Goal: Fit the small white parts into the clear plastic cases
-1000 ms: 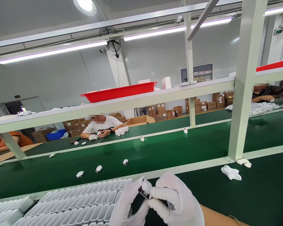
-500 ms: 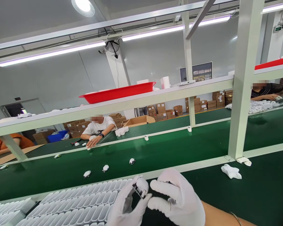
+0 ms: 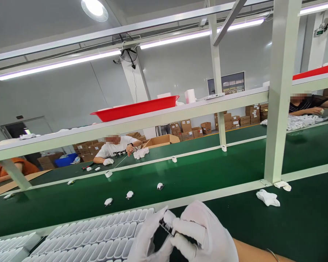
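Note:
Both of my hands wear white gloves and meet at the lower middle of the head view. Between thumb and fingers, my left hand (image 3: 150, 236) grips a small white and black part (image 3: 168, 221), its dark edge tilted. My right hand (image 3: 207, 233) has its thumb and forefinger closed against the right side of the same part. Its fingertips partly hide the part. Beside my left hand lie rows of white oblong shells (image 3: 98, 238).
Beyond my hands runs a green conveyor (image 3: 196, 174) with several small white parts on it. A white cloth (image 3: 268, 197) lies right of a metal post (image 3: 280, 109). A red tray (image 3: 136, 108) sits on the overhead shelf. Several people work across the belt.
My right hand's fingertips have moved left onto the part, which was in my left hand alone. The small parts on the belt have shifted right. The person opposite has drawn one arm back.

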The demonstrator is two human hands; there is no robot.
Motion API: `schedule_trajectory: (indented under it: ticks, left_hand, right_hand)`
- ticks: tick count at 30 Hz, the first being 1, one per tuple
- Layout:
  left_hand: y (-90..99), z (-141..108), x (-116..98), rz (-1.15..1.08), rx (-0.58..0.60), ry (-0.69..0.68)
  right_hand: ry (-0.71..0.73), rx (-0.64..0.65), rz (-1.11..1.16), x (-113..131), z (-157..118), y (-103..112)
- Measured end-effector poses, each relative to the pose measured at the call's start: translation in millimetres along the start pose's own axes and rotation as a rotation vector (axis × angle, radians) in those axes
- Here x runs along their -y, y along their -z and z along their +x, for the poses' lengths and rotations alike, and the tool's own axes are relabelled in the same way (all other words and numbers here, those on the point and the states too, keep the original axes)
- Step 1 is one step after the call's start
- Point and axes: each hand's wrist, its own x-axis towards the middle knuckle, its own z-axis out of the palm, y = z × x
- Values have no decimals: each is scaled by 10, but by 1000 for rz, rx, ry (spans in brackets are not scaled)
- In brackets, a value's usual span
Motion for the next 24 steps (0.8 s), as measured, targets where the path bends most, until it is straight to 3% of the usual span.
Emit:
schedule_trajectory:
  ticks: [8,15,24]
  left_hand:
    - [-14,32,-31,49,-8,-148]
    - [-4,89,-50,-28,-1,-168]
    - [21,80,-28,-13,29,-121]
  right_hand:
    - [47,-17,-4,-56,-34,-24]
    - [-12,-6,-35,-76,-116,-67]
    - [76,60,0,-131,-63,-52]
